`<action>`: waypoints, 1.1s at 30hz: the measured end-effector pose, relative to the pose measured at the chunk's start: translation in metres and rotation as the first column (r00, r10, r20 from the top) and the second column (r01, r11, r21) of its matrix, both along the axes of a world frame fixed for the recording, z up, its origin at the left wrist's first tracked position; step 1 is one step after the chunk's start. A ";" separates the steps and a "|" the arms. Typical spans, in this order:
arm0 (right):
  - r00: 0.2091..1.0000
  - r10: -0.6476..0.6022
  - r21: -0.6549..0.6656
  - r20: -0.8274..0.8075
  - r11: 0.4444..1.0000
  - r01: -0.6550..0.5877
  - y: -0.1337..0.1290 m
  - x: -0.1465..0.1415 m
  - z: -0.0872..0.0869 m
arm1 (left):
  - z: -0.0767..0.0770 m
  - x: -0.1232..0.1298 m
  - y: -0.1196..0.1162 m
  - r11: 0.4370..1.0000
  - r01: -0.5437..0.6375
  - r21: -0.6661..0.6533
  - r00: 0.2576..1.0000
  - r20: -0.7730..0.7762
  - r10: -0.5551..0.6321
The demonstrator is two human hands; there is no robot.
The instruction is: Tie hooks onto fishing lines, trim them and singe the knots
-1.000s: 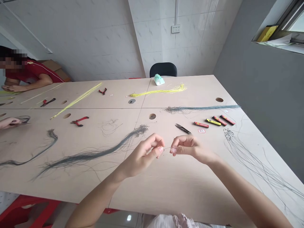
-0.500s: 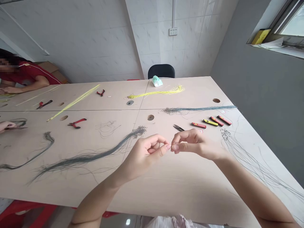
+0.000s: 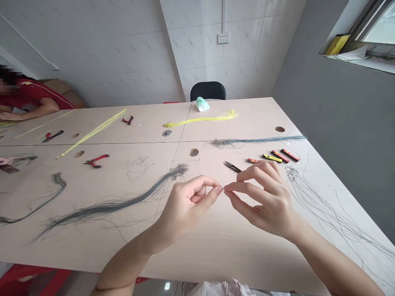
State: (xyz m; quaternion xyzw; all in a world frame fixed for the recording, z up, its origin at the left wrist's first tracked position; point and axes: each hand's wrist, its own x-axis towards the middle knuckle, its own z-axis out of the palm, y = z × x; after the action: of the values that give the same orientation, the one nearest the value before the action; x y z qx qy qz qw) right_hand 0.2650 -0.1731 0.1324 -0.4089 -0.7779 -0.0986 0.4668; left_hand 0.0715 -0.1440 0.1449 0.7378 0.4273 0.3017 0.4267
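Above the middle of the table, my left hand (image 3: 188, 205) pinches thumb against forefinger; whatever is in the pinch is too small to make out. My right hand (image 3: 271, 201) meets it there, thumb and forefinger closed at the same spot and its other fingers raised. Left of my hands lies a bundle of dark grey-green line (image 3: 123, 203), with a cluster of small wire hooks (image 3: 179, 171) at its near end. Small black scissors (image 3: 232, 166) rest just beyond my right hand, partly covered by it. Thin strands with dark hooks (image 3: 291, 174) spread out by my right forearm.
Several red and yellow tubes (image 3: 272, 158) lie beyond my right hand. Farther off are a blue-grey bundle (image 3: 262, 140), a yellow bundle (image 3: 200, 121) and a tissue pack (image 3: 202, 104). Red-handled pliers (image 3: 97, 160) lie left. A co-worker in a red shirt (image 3: 37, 95) sits far left.
My right hand has turned and its fingers have lifted and spread, now covering part of the tubes. My left hand keeps its pinch. The view has shifted slightly.
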 end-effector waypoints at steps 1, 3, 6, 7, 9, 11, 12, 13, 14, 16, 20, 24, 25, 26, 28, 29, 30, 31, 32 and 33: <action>1.000 0.003 -0.014 -0.002 1.000 -0.003 0.000 0.000 0.000 | -0.001 0.001 -0.001 1.000 -0.007 0.028 1.000 -0.002 0.007; 1.000 0.003 -0.040 -0.020 0.999 -0.004 0.000 0.000 -0.001 | -0.003 0.002 -0.002 0.995 -0.025 0.096 1.000 -0.004 0.025; 0.999 0.005 -0.075 -0.052 0.997 -0.009 -0.001 -0.002 -0.001 | -0.004 0.003 -0.003 0.985 -0.041 0.169 0.999 -0.005 0.042; 0.998 0.006 -0.082 -0.060 0.997 -0.010 -0.001 -0.003 -0.001 | -0.004 0.003 -0.003 0.983 -0.041 0.176 0.999 -0.008 0.043; 0.997 0.010 -0.097 -0.073 0.995 -0.017 -0.001 -0.003 -0.002 | -0.004 0.004 -0.003 0.985 -0.035 0.171 0.999 -0.014 0.039; 0.993 0.028 -0.132 -0.114 0.990 -0.043 0.000 -0.003 -0.002 | -0.003 0.004 -0.003 0.988 -0.027 0.150 0.999 -0.017 0.030; 0.988 0.039 -0.162 -0.151 0.985 -0.064 0.000 -0.002 -0.002 | -0.003 0.004 -0.002 0.990 -0.023 0.139 1.000 -0.015 0.025; 0.979 0.049 -0.197 -0.198 0.976 -0.089 0.000 -0.002 -0.002 | -0.003 0.004 -0.002 0.991 -0.018 0.129 1.000 -0.011 0.020; 0.968 0.056 -0.230 -0.246 0.966 -0.114 0.000 -0.001 -0.001 | -0.003 0.005 -0.002 0.992 -0.013 0.122 1.000 -0.008 0.015; 0.948 0.061 -0.272 -0.312 0.950 -0.151 -0.001 0.001 -0.001 | -0.003 0.005 -0.001 0.994 -0.007 0.110 1.000 0.002 0.007; 0.959 0.066 -0.270 -0.277 0.952 -0.144 -0.002 0.001 0.000 | -0.003 0.006 0.000 0.996 0.000 0.092 1.000 0.006 -0.001; 0.954 0.076 -0.300 -0.292 0.939 -0.167 -0.001 0.000 -0.003 | -0.004 0.005 -0.001 0.998 0.005 0.055 1.000 0.011 -0.006; 0.946 0.077 -0.323 -0.314 0.929 -0.183 -0.001 0.001 -0.003 | -0.004 0.006 -0.001 0.999 0.006 0.044 1.000 0.015 -0.007; 0.938 0.075 -0.349 -0.338 0.916 -0.200 -0.001 0.001 -0.003 | -0.005 0.006 -0.001 0.999 0.008 0.033 1.000 0.019 -0.008; 0.923 0.069 -0.395 -0.378 0.890 -0.229 -0.002 0.003 -0.003 | -0.005 0.006 0.000 1.000 0.008 0.016 1.000 0.024 -0.009; 0.919 0.067 -0.410 -0.389 0.880 -0.238 -0.002 0.003 -0.003 | -0.006 0.006 0.000 1.000 0.007 0.009 1.000 0.025 -0.007; 0.916 0.067 -0.418 -0.395 0.875 -0.244 -0.003 0.004 -0.003 | -0.006 0.006 0.000 1.000 0.007 0.003 1.000 0.025 -0.007; 0.916 0.069 -0.417 -0.395 0.875 -0.246 -0.003 0.004 -0.004 | -0.006 0.006 0.000 1.000 0.008 0.000 1.000 0.025 -0.008; 0.917 0.073 -0.410 -0.393 0.878 -0.246 -0.003 0.004 -0.004 | -0.006 0.006 0.001 1.000 0.011 -0.002 1.000 0.024 -0.011; 0.919 0.078 -0.401 -0.387 0.883 -0.244 -0.003 0.004 -0.005 | -0.006 0.007 0.001 1.000 0.015 -0.003 1.000 0.022 -0.015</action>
State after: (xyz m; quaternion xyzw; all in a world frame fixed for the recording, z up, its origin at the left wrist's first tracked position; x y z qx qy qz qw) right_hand 0.2694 -0.1763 0.1279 -0.4479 -0.7127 0.1966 0.5029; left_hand 0.0782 -0.1429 0.1384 0.7370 0.4175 0.3057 0.4348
